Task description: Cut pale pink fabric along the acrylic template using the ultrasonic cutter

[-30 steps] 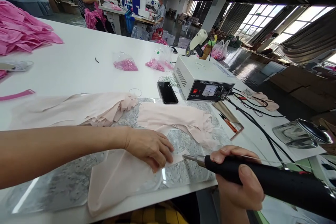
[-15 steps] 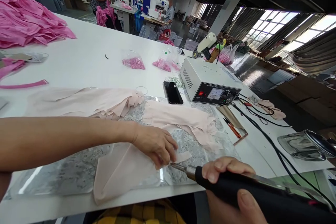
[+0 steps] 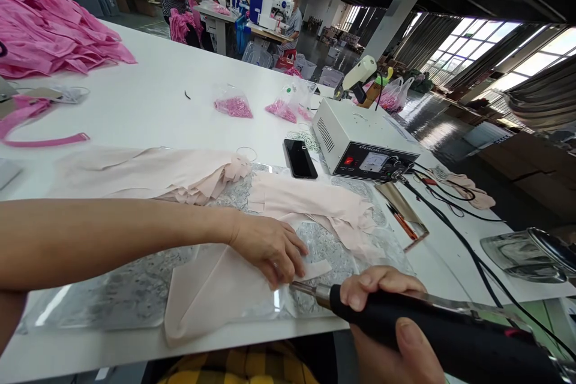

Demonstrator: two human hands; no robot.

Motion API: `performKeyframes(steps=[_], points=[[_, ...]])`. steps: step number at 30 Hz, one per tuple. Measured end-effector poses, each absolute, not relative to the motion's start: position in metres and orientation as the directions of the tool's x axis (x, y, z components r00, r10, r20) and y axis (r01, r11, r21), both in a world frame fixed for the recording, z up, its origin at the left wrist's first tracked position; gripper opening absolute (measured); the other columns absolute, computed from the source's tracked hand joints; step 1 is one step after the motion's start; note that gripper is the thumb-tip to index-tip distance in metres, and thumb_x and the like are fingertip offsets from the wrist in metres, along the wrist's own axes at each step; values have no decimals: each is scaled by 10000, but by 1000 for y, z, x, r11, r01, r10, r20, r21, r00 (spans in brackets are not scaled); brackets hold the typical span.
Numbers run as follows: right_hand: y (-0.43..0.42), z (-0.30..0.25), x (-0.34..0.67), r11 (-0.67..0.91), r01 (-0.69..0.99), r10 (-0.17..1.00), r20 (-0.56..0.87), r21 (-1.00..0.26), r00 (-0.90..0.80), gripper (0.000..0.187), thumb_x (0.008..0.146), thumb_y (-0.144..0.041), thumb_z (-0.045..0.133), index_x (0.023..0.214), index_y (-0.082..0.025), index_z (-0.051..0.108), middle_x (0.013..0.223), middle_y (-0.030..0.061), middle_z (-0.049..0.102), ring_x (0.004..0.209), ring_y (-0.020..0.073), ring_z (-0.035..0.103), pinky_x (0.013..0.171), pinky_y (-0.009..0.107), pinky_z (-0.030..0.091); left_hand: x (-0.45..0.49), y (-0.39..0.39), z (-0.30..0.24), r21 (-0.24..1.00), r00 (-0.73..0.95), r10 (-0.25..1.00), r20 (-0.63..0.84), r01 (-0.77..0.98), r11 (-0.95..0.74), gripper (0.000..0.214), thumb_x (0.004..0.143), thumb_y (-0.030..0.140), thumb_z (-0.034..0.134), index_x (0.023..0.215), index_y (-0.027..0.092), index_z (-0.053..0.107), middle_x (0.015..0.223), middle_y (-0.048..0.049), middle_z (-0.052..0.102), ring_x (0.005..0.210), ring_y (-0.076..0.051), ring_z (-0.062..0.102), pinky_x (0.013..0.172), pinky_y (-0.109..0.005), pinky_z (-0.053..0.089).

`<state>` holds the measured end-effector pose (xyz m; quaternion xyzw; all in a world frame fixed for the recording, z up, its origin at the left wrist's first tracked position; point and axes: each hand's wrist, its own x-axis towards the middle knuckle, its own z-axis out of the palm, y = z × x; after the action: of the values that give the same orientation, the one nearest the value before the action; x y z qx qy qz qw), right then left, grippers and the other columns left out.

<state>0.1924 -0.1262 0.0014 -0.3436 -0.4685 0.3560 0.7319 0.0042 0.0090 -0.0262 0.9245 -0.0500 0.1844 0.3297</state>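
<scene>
My left hand point(image 3: 272, 249) bears down on a pale pink piece of fabric point(image 3: 211, 294) near the table's front edge, fingers bent together at its upper right part. A narrow end of the fabric sticks out past the fingertips, which partly hide what they grip. From the right, my right hand point(image 3: 391, 312) is wrapped round a black corded handpiece point(image 3: 432, 327). Its slim metal tip point(image 3: 303, 288) points left and lies close beside my left fingertips, at the fabric's edge; whether it touches cannot be made out. Under the fabric is a clear-covered grey marbled mat point(image 3: 130, 294).
Beyond my hands lie two stacks of pale pink fabric pieces point(image 3: 144, 171) point(image 3: 310, 195), and a phone point(image 3: 300, 159). A white control box point(image 3: 360, 132) feeds cables point(image 3: 454, 240) along the right side, near a glass jar point(image 3: 517, 255). Bright pink fabric point(image 3: 58, 24) is heaped far left.
The whole view has shifted slightly. The handpiece and my right hand sit a little further left against my left hand, the tip still by its fingers. My left hand keeps its place on the fabric.
</scene>
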Motion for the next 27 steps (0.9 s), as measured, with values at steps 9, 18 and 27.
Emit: performKeyframes(steps=[9,18,27], points=[[-125,5,191,532,-172,832,474,-829,286,144,833,-339,619,859,-201,648,731,-7,585,519,123,580,477,286,516,4,9,-29,534,940,-7,341,-200,-821,167,790,231,855,720,315,728,1117,49,766,1239,-214,638,1091,-286,462],[-123,7,185,550,-170,829,510,-818,229,172,838,-371,620,875,-207,656,728,-2,580,495,124,573,445,285,519,5,10,-33,519,919,-9,393,-230,-823,179,788,249,859,716,317,710,1078,64,771,1198,-193,653,1038,-247,468],[-125,5,186,529,-211,843,480,-822,244,166,832,-351,618,888,-201,662,736,-2,588,512,120,582,476,280,525,4,7,-28,556,939,32,344,-176,-813,201,757,213,879,695,320,720,1081,75,771,1220,-191,652,1084,-256,461]])
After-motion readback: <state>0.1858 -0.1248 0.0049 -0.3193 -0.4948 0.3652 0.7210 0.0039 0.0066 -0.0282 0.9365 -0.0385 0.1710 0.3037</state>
